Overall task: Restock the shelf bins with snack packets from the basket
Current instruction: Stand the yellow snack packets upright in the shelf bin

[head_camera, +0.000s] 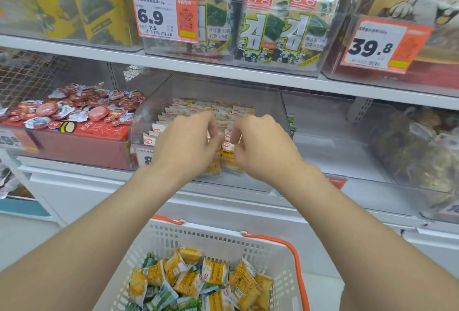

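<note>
A clear shelf bin (278,107) on the lower shelf holds rows of upright yellow snack packets (198,109). Both my hands reach over its front edge. My left hand (186,141) and my right hand (263,144) have curled fingers that pinch the tops of yellow packets (228,148) standing at the front of the bin. Below, a white basket (223,238) with orange handles holds several loose yellow packets (213,273) and green packets (161,295).
To the left stands a bin of red-lidded cups (82,109). The clear bin on the right (347,141) holds a few green packets at its left side. Seaweed packs (273,22) and price tags (164,15) fill the upper shelf.
</note>
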`<state>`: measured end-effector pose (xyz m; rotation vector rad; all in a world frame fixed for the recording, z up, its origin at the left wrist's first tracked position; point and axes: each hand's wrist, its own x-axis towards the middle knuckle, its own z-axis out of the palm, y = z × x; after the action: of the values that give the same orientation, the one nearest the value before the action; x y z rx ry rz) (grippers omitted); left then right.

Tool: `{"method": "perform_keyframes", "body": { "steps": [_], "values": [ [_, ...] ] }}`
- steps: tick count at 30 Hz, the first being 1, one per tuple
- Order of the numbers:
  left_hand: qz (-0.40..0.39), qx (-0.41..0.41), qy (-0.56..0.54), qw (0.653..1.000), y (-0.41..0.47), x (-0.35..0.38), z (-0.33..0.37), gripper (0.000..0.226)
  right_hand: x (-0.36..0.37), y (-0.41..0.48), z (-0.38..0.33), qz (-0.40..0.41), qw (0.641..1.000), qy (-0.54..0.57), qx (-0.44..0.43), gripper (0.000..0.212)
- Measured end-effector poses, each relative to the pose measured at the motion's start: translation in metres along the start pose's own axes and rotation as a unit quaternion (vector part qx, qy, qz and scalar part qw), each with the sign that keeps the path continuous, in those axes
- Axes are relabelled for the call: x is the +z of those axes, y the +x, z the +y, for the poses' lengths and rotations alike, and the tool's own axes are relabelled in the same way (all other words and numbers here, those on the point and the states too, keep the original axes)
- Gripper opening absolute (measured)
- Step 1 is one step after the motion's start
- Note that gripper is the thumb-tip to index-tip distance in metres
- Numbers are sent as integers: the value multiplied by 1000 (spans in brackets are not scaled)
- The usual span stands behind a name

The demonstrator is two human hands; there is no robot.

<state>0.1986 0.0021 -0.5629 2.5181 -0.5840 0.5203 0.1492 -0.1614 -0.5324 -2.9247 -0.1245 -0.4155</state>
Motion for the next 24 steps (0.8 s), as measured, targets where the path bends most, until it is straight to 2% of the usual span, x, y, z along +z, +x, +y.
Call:
{"method": "perform_keyframes", "body": {
  "steps": [2,4,7,9,12,14,15,19,20,22,24],
  "values": [
    [-64,-33,34,997,-13,-7,3,23,-4,-24,-6,-45,999,16,-24,17],
    [-160,-45,47,985,-28,-9,5,31,-4,-47,-9,-152,987,8,-51,15],
    [-278,-33,85,956,-56,6,6,36,11,-77,-12,-333,937,-48,-90,27],
    [-329,-20,128,935,-77,24,4,27,32,-92,-16,-397,908,-74,-106,37],
    [-385,-8,187,904,-109,54,-4,15,61,-109,-25,-428,890,-100,-121,37],
    [-424,12,229,876,-132,72,-14,13,75,-117,-29,-436,882,-114,-140,22],
    [-454,23,249,855,-143,80,-20,13,81,-121,-31,-440,876,-123,-152,13],
    [-593,76,317,737,-188,107,-56,12,99,-133,-46,-468,845,-169,-199,10],
    [-616,86,324,713,-199,111,-65,18,104,-136,-50,-477,835,-183,-205,8],
    [-658,94,322,674,-217,117,-79,30,115,-140,-60,-485,827,-185,-217,17],
    [-684,102,323,646,-234,121,-89,26,125,-142,-70,-491,818,-181,-239,21]
  ]
}}
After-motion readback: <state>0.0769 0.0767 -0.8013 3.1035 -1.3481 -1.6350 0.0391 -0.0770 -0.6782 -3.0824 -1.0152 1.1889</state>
